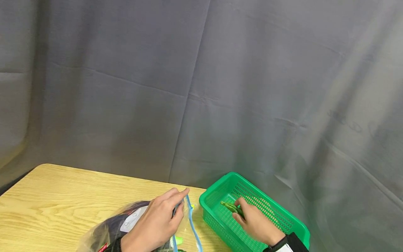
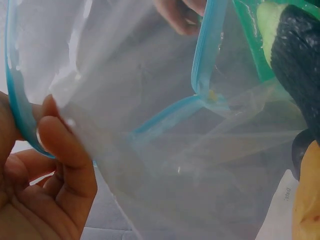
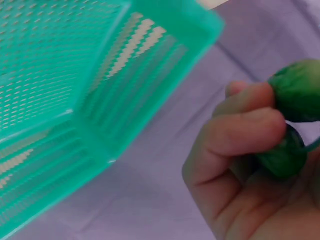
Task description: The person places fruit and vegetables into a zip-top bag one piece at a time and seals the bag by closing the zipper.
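Observation:
My left hand (image 1: pixel 158 218) pinches the blue-edged rim of a clear zip bag (image 1: pixel 189 213) at the table's front, and the bag's mouth gapes toward the basket. Through the plastic, the left wrist view shows a dark eggplant-like vegetable (image 2: pixel 297 55) with a pale green end, and a yellow, brown-spotted item (image 2: pixel 307 200). Over the green basket (image 1: pixel 217 227), my right hand (image 1: pixel 258 224) grips slim green vegetables (image 1: pixel 232 207). Two rounded dark green ends (image 3: pixel 297 90) show in the right wrist view; their exact kind is unclear.
Both the bag and the basket stand on a wooden table (image 1: pixel 63 196). Behind the table hangs a grey curtain (image 1: pixel 126 105), close to the basket's far side. A white label (image 1: pixel 132 219) shows on the bag.

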A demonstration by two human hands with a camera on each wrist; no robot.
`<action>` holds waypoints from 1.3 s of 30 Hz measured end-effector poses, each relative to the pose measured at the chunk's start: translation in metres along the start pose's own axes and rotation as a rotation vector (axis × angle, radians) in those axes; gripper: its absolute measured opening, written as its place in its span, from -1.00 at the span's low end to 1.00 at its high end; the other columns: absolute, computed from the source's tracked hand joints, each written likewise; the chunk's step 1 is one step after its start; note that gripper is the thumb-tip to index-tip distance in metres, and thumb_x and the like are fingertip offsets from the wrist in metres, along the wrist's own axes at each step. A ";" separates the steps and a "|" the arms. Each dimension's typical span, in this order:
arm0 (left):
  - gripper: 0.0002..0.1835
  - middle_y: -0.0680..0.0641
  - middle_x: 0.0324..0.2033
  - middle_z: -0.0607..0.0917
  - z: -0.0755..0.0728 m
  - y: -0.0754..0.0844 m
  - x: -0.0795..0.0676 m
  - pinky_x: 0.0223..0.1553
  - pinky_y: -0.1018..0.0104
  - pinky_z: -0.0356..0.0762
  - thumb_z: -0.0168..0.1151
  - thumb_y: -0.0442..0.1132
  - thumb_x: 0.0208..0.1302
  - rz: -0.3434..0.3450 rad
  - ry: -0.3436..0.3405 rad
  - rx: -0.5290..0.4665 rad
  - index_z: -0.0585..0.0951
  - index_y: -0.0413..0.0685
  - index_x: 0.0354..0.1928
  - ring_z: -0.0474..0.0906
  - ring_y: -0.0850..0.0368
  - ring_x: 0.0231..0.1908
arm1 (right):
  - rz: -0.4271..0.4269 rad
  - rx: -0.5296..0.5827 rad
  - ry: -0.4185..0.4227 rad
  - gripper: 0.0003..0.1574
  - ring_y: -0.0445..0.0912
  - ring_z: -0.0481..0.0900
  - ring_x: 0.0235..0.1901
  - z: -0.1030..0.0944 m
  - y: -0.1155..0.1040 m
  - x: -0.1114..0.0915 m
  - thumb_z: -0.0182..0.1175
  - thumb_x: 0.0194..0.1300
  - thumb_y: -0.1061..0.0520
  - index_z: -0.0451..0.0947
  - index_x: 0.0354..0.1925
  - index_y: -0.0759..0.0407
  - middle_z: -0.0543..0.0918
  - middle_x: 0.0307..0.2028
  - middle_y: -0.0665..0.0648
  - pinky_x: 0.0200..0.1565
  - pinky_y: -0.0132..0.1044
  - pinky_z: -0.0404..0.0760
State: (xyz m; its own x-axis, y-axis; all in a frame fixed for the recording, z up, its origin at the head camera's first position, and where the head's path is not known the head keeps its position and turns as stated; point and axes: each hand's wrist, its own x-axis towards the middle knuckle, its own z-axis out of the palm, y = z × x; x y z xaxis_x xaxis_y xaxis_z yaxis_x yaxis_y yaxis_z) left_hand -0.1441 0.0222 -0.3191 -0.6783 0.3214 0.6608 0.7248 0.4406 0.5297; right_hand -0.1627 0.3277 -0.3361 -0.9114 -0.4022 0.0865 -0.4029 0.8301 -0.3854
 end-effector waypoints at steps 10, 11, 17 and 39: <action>-0.64 0.25 -0.51 0.34 -0.010 -0.003 -0.002 -0.61 0.51 0.21 0.11 -0.47 0.21 -0.046 0.004 0.011 0.60 -0.22 0.07 0.12 0.42 -0.65 | -0.234 -0.062 -0.005 -0.82 -0.33 0.30 -0.52 0.004 -0.065 -0.007 0.08 0.39 0.05 0.36 -0.10 0.06 0.34 -0.50 -0.21 -0.44 -0.43 0.37; -0.64 0.25 -0.51 0.35 -0.011 -0.003 -0.002 -0.61 0.51 0.21 0.11 -0.46 0.21 -0.050 0.005 0.009 0.60 -0.22 0.07 0.13 0.42 -0.65 | -0.252 -0.079 0.000 -0.81 -0.33 0.33 -0.50 0.005 -0.070 -0.007 0.10 0.38 0.05 0.36 -0.10 0.06 0.38 -0.46 -0.21 -0.42 -0.42 0.39; -0.64 0.25 -0.52 0.34 -0.012 -0.002 -0.002 -0.60 0.50 0.23 0.12 -0.45 0.22 -0.062 0.001 0.008 0.60 -0.21 0.07 0.15 0.41 -0.64 | -0.329 -0.128 0.012 -0.76 -0.34 0.40 -0.44 0.010 -0.094 -0.002 0.17 0.33 0.04 0.42 -0.07 0.03 0.53 -0.32 -0.17 -0.38 -0.45 0.43; -0.61 0.21 -0.45 0.41 -0.006 0.006 -0.002 -0.48 0.48 0.31 0.10 -0.42 0.23 -0.057 -0.053 0.007 0.55 -0.28 0.11 0.22 0.37 -0.57 | -0.490 -0.226 -0.006 -0.75 -0.35 0.11 -0.64 0.055 -0.134 0.034 0.23 -0.01 0.34 0.40 -0.50 0.03 0.22 -0.56 -0.18 -0.59 -0.60 0.10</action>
State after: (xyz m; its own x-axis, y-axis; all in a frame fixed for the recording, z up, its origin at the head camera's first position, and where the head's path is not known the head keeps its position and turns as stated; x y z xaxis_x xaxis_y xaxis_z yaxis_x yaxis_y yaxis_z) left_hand -0.1375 0.0194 -0.3138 -0.7238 0.3396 0.6006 0.6842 0.4653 0.5615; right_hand -0.1355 0.1816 -0.3323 -0.6122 -0.7647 0.2009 -0.7891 0.6071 -0.0939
